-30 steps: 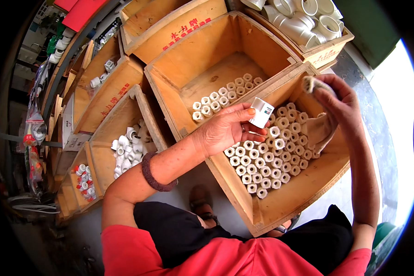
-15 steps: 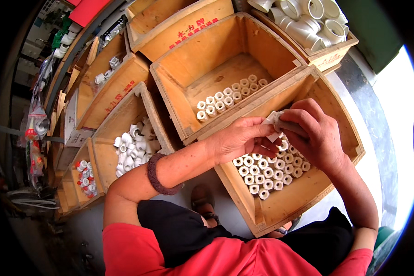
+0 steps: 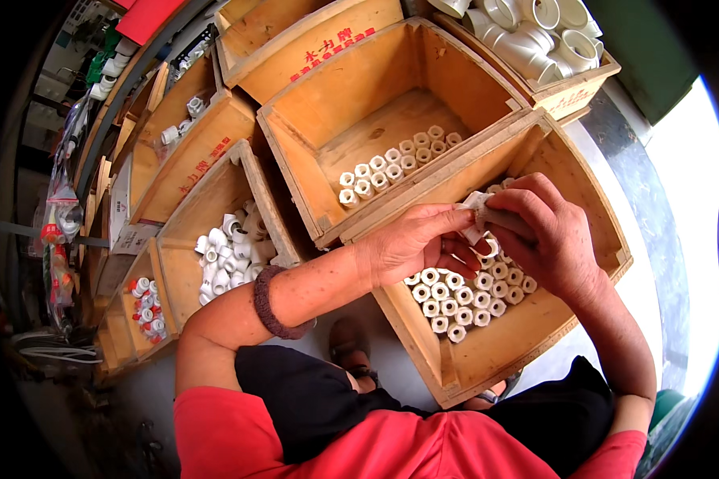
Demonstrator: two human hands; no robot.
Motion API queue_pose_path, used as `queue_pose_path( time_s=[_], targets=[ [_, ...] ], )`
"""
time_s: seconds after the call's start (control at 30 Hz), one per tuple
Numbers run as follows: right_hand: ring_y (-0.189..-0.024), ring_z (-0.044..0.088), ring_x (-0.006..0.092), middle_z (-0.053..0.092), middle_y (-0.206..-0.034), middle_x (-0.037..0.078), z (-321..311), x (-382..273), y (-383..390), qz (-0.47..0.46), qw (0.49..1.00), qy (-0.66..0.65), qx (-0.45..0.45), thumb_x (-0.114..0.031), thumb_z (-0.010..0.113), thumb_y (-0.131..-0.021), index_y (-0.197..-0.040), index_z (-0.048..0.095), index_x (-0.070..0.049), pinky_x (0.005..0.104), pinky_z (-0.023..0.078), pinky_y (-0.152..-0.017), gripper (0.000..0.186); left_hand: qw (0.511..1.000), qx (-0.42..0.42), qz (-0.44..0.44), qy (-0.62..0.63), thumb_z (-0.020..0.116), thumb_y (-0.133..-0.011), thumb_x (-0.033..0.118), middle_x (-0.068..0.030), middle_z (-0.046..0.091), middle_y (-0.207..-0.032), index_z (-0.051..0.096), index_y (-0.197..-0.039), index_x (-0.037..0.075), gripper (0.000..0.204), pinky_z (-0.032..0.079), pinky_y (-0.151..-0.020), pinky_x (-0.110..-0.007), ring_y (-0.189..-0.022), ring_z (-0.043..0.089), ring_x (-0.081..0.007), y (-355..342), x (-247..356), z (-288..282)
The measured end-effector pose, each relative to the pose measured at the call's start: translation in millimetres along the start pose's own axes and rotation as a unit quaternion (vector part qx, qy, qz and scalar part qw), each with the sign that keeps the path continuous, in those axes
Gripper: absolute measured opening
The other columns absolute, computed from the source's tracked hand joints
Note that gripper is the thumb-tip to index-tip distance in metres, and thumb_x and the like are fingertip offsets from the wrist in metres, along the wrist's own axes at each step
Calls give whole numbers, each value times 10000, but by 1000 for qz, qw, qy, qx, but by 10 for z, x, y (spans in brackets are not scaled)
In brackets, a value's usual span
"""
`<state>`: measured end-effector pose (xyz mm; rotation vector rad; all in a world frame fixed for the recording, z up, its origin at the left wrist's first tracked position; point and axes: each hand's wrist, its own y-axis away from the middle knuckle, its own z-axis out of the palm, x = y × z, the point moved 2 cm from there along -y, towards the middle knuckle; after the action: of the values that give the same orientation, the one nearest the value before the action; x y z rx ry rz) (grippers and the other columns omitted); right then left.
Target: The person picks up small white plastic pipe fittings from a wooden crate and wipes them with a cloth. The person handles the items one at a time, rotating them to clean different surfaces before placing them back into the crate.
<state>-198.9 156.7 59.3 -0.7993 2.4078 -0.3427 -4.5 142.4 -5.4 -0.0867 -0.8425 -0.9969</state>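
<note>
white fitting [image 3: 478,233] sits pinched between both hands over the near wooden crate [image 3: 487,359]; left hand [image 3: 411,243] and right hand [image 3: 539,231] both closed on it, rag [image 3: 478,203] included.

I watch through a single head-worn fisheye camera looking steeply down, close over the left hand [image 3: 411,243] and right hand [image 3: 547,235]. They meet above an open wooden crate [image 3: 527,351] of short white plastic pipe fittings [image 3: 463,299], straight edges bowing toward the dark rim.

Left hand [image 3: 411,243], right hand [image 3: 545,231], fingertips together
</note>
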Motion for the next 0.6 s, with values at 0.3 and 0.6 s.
queue_pose_path(
  time_s=[0.3,0.6],
  targets=[
    [-782,656,269,593,-934,52,-56,138,13,21,1000,12,20,-125,727,-747,-1015,615,-127,356,547,-635,291,999,7,6,34,461,-1006,298,-195,646,-1058,519,-1237,-2,383,556,-806,-426,-860,665,-249,20,30,-53],
    [-772,655,272,599,-929,59,-4,104,22,23,1000,-14,-11,-93,719,-743,-1008,619,-115,350,548,-630,284,999,13,7,38,475,-1002,295,-182,650,-1049,522,-1220,6,364,556,-793,-407,-856,664,-246,9,-15,-75]
  ],
)
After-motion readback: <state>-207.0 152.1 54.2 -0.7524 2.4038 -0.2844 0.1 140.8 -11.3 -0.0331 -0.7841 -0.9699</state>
